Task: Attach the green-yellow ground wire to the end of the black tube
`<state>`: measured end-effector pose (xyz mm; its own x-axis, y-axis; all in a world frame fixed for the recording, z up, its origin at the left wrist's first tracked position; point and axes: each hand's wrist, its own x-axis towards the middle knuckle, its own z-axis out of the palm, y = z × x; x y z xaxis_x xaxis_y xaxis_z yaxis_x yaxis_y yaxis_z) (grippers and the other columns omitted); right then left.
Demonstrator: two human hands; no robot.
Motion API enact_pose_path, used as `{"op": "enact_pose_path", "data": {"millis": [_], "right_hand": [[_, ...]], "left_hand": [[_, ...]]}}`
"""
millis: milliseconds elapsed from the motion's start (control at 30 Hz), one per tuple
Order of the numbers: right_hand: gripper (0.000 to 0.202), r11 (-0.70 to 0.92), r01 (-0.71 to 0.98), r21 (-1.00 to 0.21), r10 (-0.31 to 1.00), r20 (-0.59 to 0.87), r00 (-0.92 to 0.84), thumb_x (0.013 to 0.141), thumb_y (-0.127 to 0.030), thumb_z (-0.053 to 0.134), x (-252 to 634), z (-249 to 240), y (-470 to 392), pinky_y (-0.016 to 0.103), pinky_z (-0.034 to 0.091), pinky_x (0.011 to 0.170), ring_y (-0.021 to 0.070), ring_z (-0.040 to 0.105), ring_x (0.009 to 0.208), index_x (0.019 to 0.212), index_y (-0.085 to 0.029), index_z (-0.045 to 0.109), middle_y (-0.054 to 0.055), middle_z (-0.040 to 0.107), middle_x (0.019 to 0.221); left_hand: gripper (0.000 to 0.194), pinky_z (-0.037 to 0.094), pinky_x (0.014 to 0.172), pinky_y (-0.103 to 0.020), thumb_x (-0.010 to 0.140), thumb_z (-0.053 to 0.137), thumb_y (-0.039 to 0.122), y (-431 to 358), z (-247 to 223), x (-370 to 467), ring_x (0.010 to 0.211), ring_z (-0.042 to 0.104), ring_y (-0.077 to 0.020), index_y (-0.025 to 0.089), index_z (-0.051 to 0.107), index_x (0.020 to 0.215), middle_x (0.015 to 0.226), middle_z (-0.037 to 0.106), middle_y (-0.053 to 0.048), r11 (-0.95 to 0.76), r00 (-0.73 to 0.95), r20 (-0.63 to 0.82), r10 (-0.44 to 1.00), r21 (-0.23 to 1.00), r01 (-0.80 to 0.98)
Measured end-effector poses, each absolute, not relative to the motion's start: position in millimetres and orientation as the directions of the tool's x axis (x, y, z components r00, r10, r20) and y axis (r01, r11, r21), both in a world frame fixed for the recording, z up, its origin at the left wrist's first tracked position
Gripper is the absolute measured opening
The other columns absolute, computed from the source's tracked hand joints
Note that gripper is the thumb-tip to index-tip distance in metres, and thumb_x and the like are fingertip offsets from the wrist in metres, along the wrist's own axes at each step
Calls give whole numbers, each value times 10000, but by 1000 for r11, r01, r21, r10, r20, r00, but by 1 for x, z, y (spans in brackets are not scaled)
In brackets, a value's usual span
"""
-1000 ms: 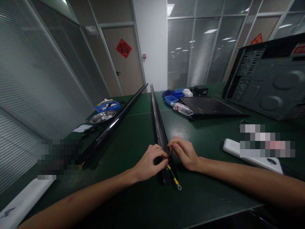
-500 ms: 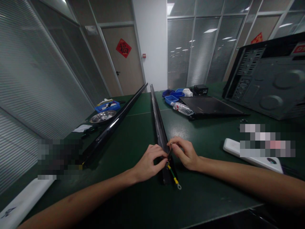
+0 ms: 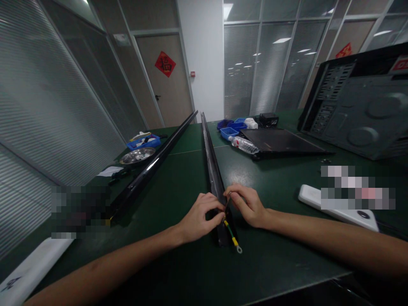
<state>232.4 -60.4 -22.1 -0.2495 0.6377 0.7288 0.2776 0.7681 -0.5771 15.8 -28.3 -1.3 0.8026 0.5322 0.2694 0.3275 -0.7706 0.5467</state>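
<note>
Across the green tabletop (image 3: 178, 178), in front of a door and blinds, you have a long black channel-shaped rail (image 3: 213, 165) running away from you, glossy along its folded length. At its near end, your left hand (image 3: 202, 216) and right hand (image 3: 247, 205) pinch a slim metal tool (image 3: 228, 202), and just below your fingertips a short green wire (image 3: 230, 231) with yellow sleeves ends in a silvery ring terminal (image 3: 239, 250).

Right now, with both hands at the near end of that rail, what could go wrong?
The right hand pinches a thin metal tool close to the left hand, so a slip might scratch those fingers. The wire has its ring end free of both hands and could twist. The long black rail might shift if pushed sideways.
</note>
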Motion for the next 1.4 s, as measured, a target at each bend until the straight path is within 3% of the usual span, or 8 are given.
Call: {"op": "enact_pose_path", "data": {"millis": [300, 433, 667, 1033, 1400], "right_hand": [[230, 755, 265, -600, 654, 717, -243, 1084, -264, 400, 233, -27, -59, 262, 462, 616, 142, 563, 648, 1045, -184, 612, 21, 589, 791], [195, 770, 261, -582, 636, 733, -241, 1071, -253, 436, 232, -26, -61, 277, 481, 658, 149, 583, 670, 1097, -183, 616, 28, 623, 822], [154, 785, 245, -568, 617, 753, -230, 1058, -249, 471, 232, -26, -60, 250, 449, 589, 123, 554, 600, 1112, -194, 604, 6, 605, 805], [148, 787, 231, -573, 616, 752, -234, 1052, -266, 489, 232, -27, -60, 247, 475, 590, 147, 597, 662, 1091, -192, 611, 23, 621, 808], [150, 761, 225, -608, 648, 719, -250, 1042, -279, 512, 232, -24, -61, 244, 503, 581, 146, 609, 649, 1078, -187, 624, 27, 642, 804]], "left_hand": [[97, 379, 938, -377, 974, 601, 262, -28, 0, 16, 1026, 599, -227, 210, 682, 977, 1029, 709, -32, -761, 809, 252, 532, 560, 327], [88, 373, 949, -372, 979, 586, 217, -29, 1, 15, 1037, 608, -216, 207, 674, 973, 1046, 710, -25, -772, 813, 278, 512, 563, 294], [95, 364, 938, -362, 993, 578, 185, -29, 2, 16, 1015, 612, -199, 212, 669, 999, 1025, 697, -11, -755, 808, 279, 519, 592, 280], [100, 369, 937, -366, 1007, 569, 219, -28, 1, 17, 1029, 613, -211, 207, 666, 988, 1054, 710, -26, -751, 810, 271, 520, 597, 282], [102, 379, 931, -369, 998, 560, 203, -28, 0, 17, 1026, 615, -214, 206, 662, 999, 1045, 707, -27, -771, 815, 260, 517, 556, 312]]}}
